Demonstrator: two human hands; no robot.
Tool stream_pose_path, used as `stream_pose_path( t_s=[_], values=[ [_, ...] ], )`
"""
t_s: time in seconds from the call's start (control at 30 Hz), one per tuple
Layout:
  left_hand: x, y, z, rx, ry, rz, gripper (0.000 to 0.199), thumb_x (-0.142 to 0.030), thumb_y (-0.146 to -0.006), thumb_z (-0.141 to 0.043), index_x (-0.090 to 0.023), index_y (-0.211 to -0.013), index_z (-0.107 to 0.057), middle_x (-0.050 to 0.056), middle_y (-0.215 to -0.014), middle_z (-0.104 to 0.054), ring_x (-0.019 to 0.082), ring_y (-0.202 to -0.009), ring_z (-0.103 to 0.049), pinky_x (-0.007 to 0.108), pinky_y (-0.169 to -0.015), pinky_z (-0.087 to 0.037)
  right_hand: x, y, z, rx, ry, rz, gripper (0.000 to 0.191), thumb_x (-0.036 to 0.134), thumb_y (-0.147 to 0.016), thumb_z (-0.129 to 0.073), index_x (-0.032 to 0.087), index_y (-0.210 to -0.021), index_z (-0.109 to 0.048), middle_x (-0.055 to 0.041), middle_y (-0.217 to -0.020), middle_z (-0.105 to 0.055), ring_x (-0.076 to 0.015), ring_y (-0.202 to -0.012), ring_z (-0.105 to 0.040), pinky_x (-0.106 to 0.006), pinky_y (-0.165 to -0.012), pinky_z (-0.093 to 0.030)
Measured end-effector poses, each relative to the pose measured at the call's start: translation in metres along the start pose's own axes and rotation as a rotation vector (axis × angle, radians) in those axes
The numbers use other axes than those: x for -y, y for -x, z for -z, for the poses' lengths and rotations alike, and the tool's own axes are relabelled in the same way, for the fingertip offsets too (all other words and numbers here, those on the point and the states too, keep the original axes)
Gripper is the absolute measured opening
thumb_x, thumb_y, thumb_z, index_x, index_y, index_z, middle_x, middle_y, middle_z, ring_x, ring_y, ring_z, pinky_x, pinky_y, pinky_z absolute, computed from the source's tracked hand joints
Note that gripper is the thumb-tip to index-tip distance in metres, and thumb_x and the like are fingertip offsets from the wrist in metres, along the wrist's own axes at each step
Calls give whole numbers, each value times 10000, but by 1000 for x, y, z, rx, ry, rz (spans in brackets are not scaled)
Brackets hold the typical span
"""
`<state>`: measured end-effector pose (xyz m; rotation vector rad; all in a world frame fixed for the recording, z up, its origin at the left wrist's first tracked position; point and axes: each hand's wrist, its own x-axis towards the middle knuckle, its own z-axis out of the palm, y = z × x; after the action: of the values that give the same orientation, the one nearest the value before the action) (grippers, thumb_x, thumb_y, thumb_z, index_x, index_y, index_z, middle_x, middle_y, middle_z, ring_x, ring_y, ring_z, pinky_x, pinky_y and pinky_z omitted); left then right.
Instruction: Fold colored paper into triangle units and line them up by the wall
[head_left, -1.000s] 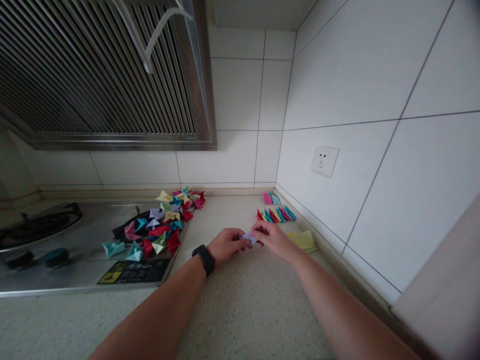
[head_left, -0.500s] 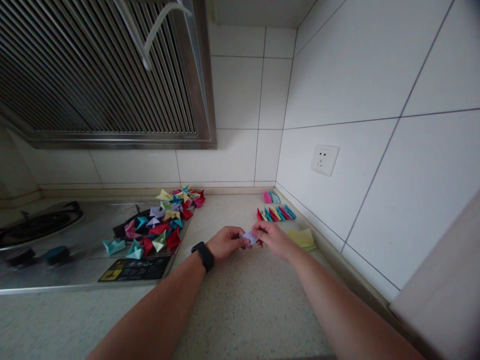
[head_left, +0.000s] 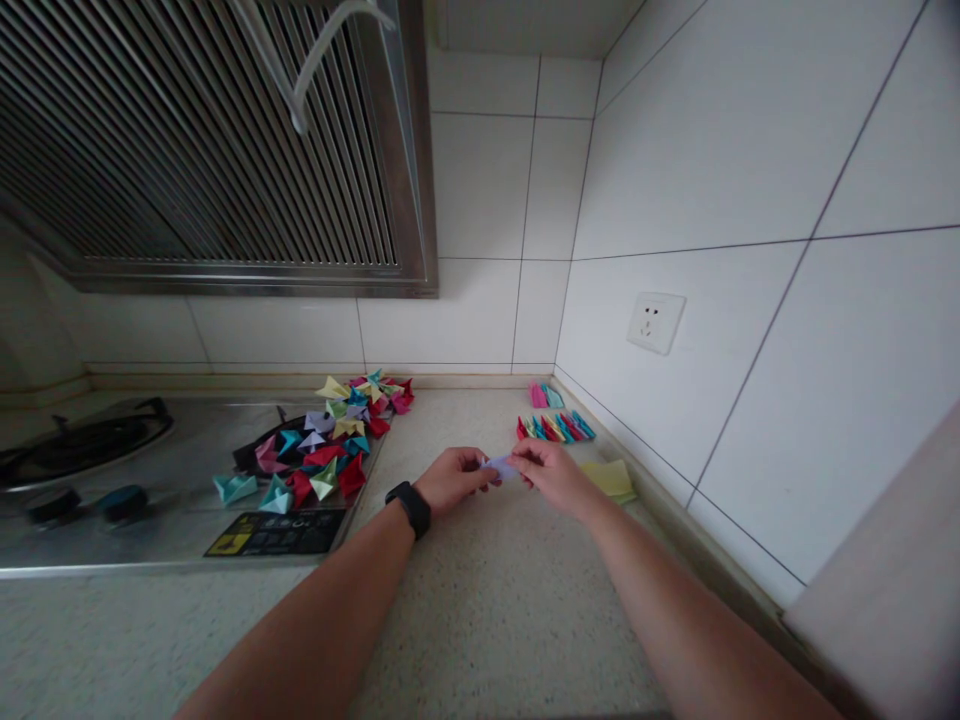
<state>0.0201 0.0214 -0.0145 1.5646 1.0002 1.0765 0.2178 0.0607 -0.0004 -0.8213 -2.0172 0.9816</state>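
Observation:
Between both hands, a little above the speckled counter (head_left: 480, 620), is a small piece of lavender folded paper (head_left: 499, 467). My left hand (head_left: 454, 478), with a black watch on its wrist, pinches the paper's left end. The fingers of my right hand (head_left: 551, 474) are closed on its right end. How the paper is folded is too small to make out. Just right of my right hand lies a stack of yellow paper (head_left: 611, 480). Behind it stands a row of colourful folded paper pieces (head_left: 555, 427).
A heap of colourful folded paper shapes (head_left: 326, 450) covers the right burner of the gas stove (head_left: 172, 540). Pink and teal pieces (head_left: 545, 396) sit in the back corner. A range hood (head_left: 247, 280) hangs above the stove, and a socket (head_left: 656, 322) is on the right wall.
My right hand has shifted slightly right, and more of the lavender paper shows flat between the hands. The whole view has moved a little.

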Motion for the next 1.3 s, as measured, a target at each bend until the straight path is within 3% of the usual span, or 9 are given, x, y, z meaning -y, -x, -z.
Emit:
stream_pose_path(
  t_s=[0.13, 0.43, 0.83, 1.07, 1.3],
  values=[
    [2, -3, 3, -106, 10, -8, 279, -387, -726, -661, -123, -800, -608, 48, -752, -660, 82, -564, -525, 180, -476, -359, -4, -1, 4, 4, 91, 24, 238, 405, -820, -560, 170, -787, -576, 25, -615, -539, -106, -543, -494, -217, -506, -376],
    [6, -6, 8, -221, 32, -37, 306, -433, -718, -651, -142, -811, -623, 27, -728, -638, 94, -575, -540, 188, -472, -397, -2, 3, 5, 28, 280, 72, 205, 361, -830, -551, 166, -775, -582, 10, -666, -566, -110, -595, -490, -213, -536, -340],
    [7, -7, 13, -245, -17, -79, 313, -441, -752, -618, -128, -770, -638, 27, -686, -615, 95, -562, -516, 185, -463, -388, 2, 3, 6, 33, 323, 68, 258, 393, -836, -543, 162, -727, -583, 23, -609, -513, -103, -556, -435, -215, -510, -292],
    [6, -7, 12, -252, 9, -87, 367, -473, -765, -604, -130, -889, -643, 47, -786, -624, 104, -600, -550, 177, -440, -395, -1, 4, 6, 54, 217, -7, 264, 422, -856, -511, 175, -787, -573, 31, -583, -493, -98, -512, -465, -201, -470, -326],
    [10, -9, 13, -247, 36, -90, 324, -437, -751, -634, -130, -856, -624, 26, -718, -598, 99, -578, -545, 174, -440, -398, -6, 3, 4, 71, 160, -37, 274, 448, -850, -510, 183, -792, -551, 35, -575, -486, -89, -464, -460, -184, -415, -337]
  ],
)
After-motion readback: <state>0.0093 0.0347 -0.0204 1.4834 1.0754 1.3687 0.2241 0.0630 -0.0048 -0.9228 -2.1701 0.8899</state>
